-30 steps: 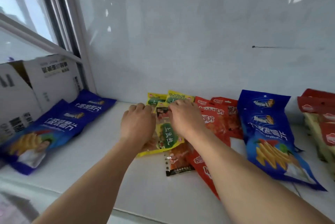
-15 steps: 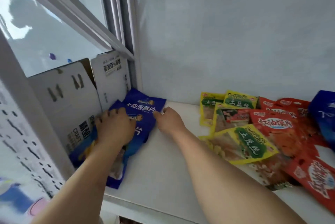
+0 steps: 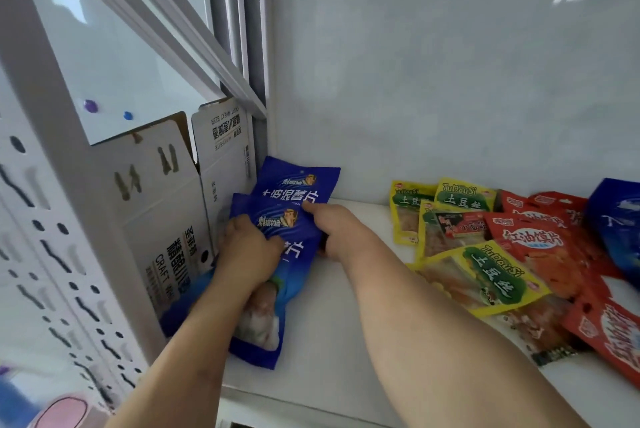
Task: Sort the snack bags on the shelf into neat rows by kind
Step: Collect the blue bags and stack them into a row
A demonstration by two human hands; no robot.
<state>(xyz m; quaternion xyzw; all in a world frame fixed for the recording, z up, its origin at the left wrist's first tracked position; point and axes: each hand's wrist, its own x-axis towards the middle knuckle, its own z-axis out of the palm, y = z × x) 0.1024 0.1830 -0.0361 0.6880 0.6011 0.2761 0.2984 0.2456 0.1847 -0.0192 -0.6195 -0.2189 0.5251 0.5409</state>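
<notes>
Head view: near the shelf (image 3: 322,341) left edge, left hand (image 3: 247,254) grips the front blue bag (image 3: 273,292). Right hand (image 3: 332,226), fingers loosely open, presses its right side. Behind, the second blue bag (image 3: 294,185) leans at the back-left corner; uneven pushing may skew both.

Three blue bags (image 3: 294,185), four yellow bags (image 3: 485,275), about four red bags (image 3: 533,240).

Two blue snack bags (image 3: 287,216) overlap at the shelf's left end; yellow bags (image 3: 485,271) and red bags (image 3: 540,244) lie jumbled at right
</notes>
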